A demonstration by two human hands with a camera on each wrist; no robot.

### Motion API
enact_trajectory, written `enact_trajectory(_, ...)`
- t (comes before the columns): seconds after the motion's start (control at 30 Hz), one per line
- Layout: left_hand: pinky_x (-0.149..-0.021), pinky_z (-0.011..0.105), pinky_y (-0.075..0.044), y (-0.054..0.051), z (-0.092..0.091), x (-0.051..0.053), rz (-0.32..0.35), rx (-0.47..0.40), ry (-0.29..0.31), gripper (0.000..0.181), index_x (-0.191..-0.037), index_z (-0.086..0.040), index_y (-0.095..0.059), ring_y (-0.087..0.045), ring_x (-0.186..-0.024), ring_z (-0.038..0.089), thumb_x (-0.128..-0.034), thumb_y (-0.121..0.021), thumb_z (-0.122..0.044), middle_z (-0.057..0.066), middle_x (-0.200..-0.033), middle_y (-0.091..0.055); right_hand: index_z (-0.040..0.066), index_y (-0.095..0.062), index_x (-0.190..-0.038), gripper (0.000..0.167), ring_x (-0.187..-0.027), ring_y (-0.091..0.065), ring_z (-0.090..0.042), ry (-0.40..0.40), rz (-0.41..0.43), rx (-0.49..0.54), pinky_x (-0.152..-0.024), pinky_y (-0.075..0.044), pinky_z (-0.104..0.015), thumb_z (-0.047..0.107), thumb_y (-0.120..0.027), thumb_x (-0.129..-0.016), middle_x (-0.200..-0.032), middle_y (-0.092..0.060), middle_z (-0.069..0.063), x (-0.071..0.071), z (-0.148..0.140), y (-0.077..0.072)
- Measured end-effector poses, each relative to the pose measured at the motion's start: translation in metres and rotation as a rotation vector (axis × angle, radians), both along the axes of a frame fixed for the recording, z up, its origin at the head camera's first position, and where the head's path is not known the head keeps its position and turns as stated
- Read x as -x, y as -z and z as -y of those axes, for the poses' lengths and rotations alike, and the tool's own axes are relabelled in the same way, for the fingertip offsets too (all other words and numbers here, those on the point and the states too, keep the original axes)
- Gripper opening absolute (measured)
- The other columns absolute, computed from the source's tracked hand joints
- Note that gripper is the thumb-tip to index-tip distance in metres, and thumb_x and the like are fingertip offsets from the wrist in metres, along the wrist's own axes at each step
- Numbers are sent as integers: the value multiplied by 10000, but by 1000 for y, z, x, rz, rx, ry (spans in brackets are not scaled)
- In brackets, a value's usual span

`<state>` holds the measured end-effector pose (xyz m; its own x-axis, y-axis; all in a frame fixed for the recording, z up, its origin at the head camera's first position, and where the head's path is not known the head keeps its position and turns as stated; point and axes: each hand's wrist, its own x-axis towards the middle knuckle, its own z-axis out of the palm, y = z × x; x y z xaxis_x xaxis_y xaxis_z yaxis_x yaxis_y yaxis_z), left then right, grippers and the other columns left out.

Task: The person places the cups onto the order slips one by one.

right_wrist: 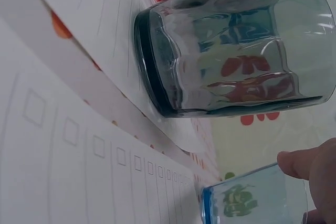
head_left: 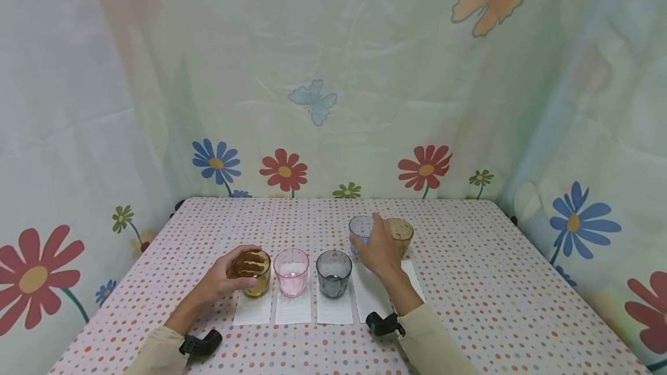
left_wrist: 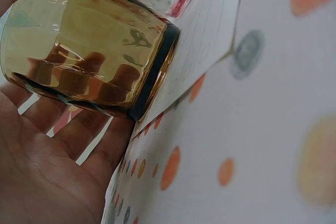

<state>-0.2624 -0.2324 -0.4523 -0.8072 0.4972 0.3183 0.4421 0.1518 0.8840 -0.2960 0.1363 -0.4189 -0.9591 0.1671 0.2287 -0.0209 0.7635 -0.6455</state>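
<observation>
My left hand [head_left: 221,278] holds an amber glass [left_wrist: 94,40] at the left end of a row, its fingers behind the glass and thumb on the near side. The glass stands upright on a paper slip. Beside it are a pink glass [head_left: 292,271] and a grey glass [head_left: 334,274], also on slips. Farther back, my right hand [head_left: 381,250] grips a light blue glass [head_left: 361,225] near its rim, with the thumb showing in the right wrist view. The hand partly covers the blue glass. A second amber glass [head_left: 401,230] stands just right of that hand.
White lined paper slips [head_left: 334,311] lie side by side under the front row; one sheet [head_left: 370,294] lies beneath my right forearm. A dotted cloth covers the table [head_left: 469,282]. Curtains with flowers and butterflies [head_left: 365,45] surround its back and sides.
</observation>
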Motion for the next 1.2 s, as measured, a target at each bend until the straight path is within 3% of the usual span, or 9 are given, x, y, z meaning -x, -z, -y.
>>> enact_trajectory(0.2,-981,330,-543,1,0,1,11,2,-11,599,-1469,-10,-438,-624,-1184,377,-923,-678,-63,270,-1335,-577,21,-289,-1568,837,-1282,-504,-503,-25,9,26,-1012,-445,-638,404,-690,-941,-1549,-351,-233,1,-2,2)
enact_trajectory(0.47,-981,318,-542,3,0,-1,4,-4,-12,598,-1473,-15,-436,-645,-1178,234,-926,-673,-47,279,-1369,-545,21,-236,-1589,848,-1396,-406,-471,-55,20,70,-1100,-377,-630,380,-676,-959,-1599,-308,-232,3,-1,7)
enact_trajectory(0.6,-985,315,-539,1,0,-1,6,-7,-13,599,-1473,-20,-437,-643,-1179,224,-924,-675,-48,276,-1373,-542,15,-235,-1587,840,-1398,-402,-475,-74,10,83,-1100,-375,-633,361,-674,-960,-1601,-301,-234,3,-2,8)
enact_trajectory(0.83,-991,336,-538,-1,-1,-2,12,-2,-12,593,-1473,-36,-442,-627,-1197,307,-927,-673,-56,263,-1365,-553,9,-296,-1559,822,-1350,-454,-455,-75,-24,125,-1060,-416,-621,342,-716,-935,-1540,-355,-232,3,-3,8)
enact_trajectory(1.2,-995,330,-535,0,0,-1,18,2,-11,593,-1476,-37,-440,-628,-1204,293,-930,-671,-62,263,-1376,-546,-21,-419,-1487,822,-1314,-486,-431,-53,-80,164,-1052,-431,-588,374,-793,-870,-1475,-452,-231,1,0,6)
